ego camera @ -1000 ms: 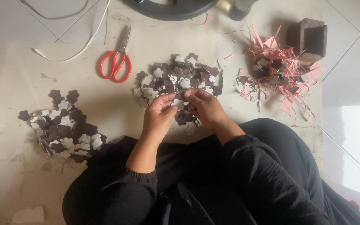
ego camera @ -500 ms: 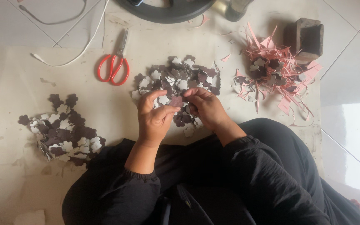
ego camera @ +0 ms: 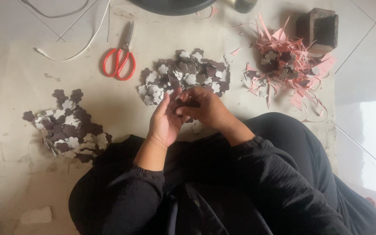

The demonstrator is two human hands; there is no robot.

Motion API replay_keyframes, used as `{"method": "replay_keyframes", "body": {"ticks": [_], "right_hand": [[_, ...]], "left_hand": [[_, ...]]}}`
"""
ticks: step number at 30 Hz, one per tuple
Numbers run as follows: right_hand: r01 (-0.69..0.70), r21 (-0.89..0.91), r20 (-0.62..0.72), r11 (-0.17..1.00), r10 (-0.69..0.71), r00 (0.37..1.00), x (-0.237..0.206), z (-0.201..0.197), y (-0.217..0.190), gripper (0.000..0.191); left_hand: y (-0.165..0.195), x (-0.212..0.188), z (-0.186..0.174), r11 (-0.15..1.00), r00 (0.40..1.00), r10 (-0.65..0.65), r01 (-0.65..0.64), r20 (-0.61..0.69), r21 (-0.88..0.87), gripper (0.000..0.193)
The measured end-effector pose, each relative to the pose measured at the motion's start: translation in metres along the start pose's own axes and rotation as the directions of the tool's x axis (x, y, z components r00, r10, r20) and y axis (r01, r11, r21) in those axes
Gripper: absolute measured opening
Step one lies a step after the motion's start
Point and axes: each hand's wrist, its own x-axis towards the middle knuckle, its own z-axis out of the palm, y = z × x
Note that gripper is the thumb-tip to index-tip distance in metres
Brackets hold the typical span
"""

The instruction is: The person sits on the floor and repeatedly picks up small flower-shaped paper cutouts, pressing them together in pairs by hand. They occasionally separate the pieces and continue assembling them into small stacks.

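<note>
While both hands meet at scene centre, just near of the middle pile, a small dark flower cutout sits pinched betw. them: right hand curls over it from the right w/ fingertips closed on the piece, left hand stands palm-up-ish on its left side, fingers raised and touching the same piece. So both are grasping, not released; exact finger contact is partly hidden by the right knuckles. Cutout lies right at the grip, no reach needed; it is flat and roughly round, so no clear long axis can be told. Middle pile of dark and white flower shapes lies just far of the fingertips, about equally close to both hands, maybe slightly nearer the left fingers. One pale flower piece rests on the mat under the right wrist. Left pile is well apart, to the left, nearer the left arm. Pink scraps w/ more cutouts lie far right, beside a dark block. Red scissors lie far left of the middle pile, handles toward the person; white cable runs beyond.
</note>
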Motion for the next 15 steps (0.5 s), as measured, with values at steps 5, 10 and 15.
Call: {"method": "replay_keyframes", "body": {"ticks": [5, 10, 15], "right_hand": [[0.159, -0.571, -0.155, 0.805, -0.296, 0.943, -0.014, 0.037, -0.022, 0.019], [0.381, -0.666, -0.021, 0.641, -0.527, 0.85, -0.022, 0.073, -0.032, 0.029], [0.531, -0.509, -0.059, 0.677, -0.644, 0.763, -0.019, 0.064, -0.009, 0.027]], "left_hand": [[-0.016, 0.006, -0.02, 0.972, 0.99, -0.001, 0.035, 0.144, -0.231, 0.041], [-0.015, 0.008, -0.028, 0.892, 0.974, 0.007, 0.097, 0.227, -0.441, 0.034], [0.003, 0.004, -0.03, 0.924, 1.0, 0.009, -0.019, -0.029, -0.381, 0.026]]}}
